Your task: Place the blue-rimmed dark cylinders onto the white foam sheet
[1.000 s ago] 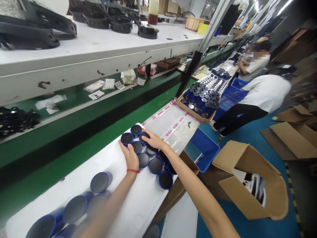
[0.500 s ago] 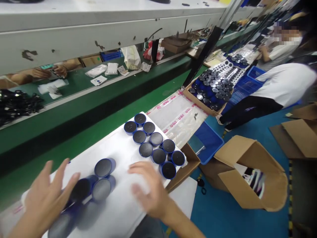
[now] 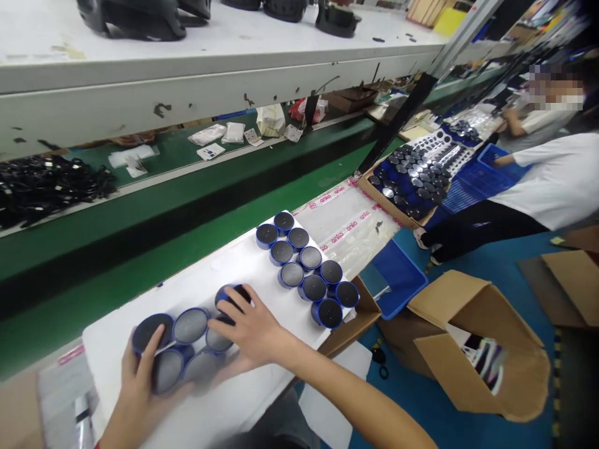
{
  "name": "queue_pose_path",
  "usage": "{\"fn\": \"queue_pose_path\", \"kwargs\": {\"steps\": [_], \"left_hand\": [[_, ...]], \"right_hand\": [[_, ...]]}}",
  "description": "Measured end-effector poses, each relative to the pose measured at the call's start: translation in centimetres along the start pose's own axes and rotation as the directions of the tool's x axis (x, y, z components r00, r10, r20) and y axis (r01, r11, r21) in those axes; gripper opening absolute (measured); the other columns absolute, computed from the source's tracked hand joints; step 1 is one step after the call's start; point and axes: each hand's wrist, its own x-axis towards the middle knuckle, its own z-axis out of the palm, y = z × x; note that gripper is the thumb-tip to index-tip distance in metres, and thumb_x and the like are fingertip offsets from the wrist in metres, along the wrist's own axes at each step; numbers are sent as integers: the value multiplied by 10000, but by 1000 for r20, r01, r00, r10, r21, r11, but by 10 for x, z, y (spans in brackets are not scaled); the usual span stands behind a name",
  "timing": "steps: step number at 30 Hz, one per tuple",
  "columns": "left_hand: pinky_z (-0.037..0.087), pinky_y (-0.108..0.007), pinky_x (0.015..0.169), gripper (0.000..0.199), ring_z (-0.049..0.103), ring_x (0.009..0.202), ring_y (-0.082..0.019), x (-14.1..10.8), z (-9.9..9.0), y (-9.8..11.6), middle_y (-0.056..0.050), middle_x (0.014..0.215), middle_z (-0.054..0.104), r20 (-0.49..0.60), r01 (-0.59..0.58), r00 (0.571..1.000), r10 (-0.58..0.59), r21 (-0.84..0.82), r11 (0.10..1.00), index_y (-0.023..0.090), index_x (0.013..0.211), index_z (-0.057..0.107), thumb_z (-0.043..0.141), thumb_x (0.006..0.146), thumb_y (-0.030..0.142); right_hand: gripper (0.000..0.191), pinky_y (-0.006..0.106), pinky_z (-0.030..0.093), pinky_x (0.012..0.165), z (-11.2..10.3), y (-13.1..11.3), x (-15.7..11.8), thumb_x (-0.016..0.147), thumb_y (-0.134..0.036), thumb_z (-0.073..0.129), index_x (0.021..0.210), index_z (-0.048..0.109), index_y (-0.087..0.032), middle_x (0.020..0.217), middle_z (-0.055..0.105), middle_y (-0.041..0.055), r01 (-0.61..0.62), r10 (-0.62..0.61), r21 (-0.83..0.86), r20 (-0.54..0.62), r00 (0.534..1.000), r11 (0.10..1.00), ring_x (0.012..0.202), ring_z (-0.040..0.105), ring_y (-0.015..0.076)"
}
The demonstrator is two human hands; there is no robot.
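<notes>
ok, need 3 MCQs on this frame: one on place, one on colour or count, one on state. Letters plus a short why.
1. Where is the far cluster of pucks?
A. on the white board
B. in the open carton
C. on the green belt

2. What colour are the puck sides?
A. red
B. blue
C. yellow

3. What is the right hand doing?
A. hanging free
B. holding a bag
C. resting on the near pucks

Answers:
1 A, they stand on the board's far end.
2 B, blue rims under dark tops.
3 C, fingers spread over them, with the left hand on the group's other side.
</notes>
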Motion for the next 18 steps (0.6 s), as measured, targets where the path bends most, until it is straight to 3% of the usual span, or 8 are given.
{"fn": "queue_pose_path", "kwargs": {"steps": [2,4,8,10,14,16,18], "left_hand": [[234,-716,1129,819,148,1464,-466,17,-2,2,-107,1603,107,-38,-70,997,70,-22,997,362,1509,186,595,818,521],[184,-702,1154,735,108,1481,-437,32,-3,2,-63,1626,74,-82,-100,992,95,-51,994,390,1496,193,550,859,477],[232,-666,1160,711,248,1441,-421,46,-3,-5,-123,1564,252,-106,-85,992,70,-139,987,321,1502,199,497,879,491],[273,-683,1135,714,321,1396,-434,41,-3,-12,-139,1504,337,-74,-75,995,62,-179,981,310,1497,221,478,869,533],[281,-670,1158,563,382,1379,-392,18,-16,-17,3,1479,410,-10,16,1000,-19,-227,974,479,1445,280,373,896,558],[296,-649,1171,512,393,1379,-365,16,-30,-6,81,1464,425,-33,76,996,-84,-205,976,564,1404,294,396,902,539],[346,-634,1147,512,445,1329,-361,27,-44,14,67,1427,450,-104,90,989,-107,-159,983,556,1397,302,434,903,528]], "right_hand": [[810,558,236,1133,-3,1,-13,740,-807,511,1299,516,-220,1259,561,135,-74,74,-6,-3,997,997,1333,357,359],[806,592,244,1123,-3,2,-19,743,-772,561,1350,467,-251,1342,513,147,-120,120,-18,15,993,993,1386,300,372],[800,718,296,1040,6,7,-11,688,-685,714,1306,486,-233,1541,317,208,-157,162,-72,75,984,985,1422,223,462],[756,735,323,1013,9,10,-2,678,-654,746,1247,521,-211,1538,331,209,-157,166,-94,102,981,983,1398,267,476],[684,709,310,1065,-5,7,6,675,-489,804,1198,541,-135,1515,367,215,-131,149,-123,150,977,984,1417,246,450],[598,667,232,1146,-19,-2,4,711,-360,774,1191,542,-88,1541,322,225,-106,127,-132,167,978,986,1457,163,417],[528,561,276,1173,-33,-16,-3,742,-244,708,1206,531,-65,1499,379,221,-120,142,-128,179,974,984,1445,219,369]]}}
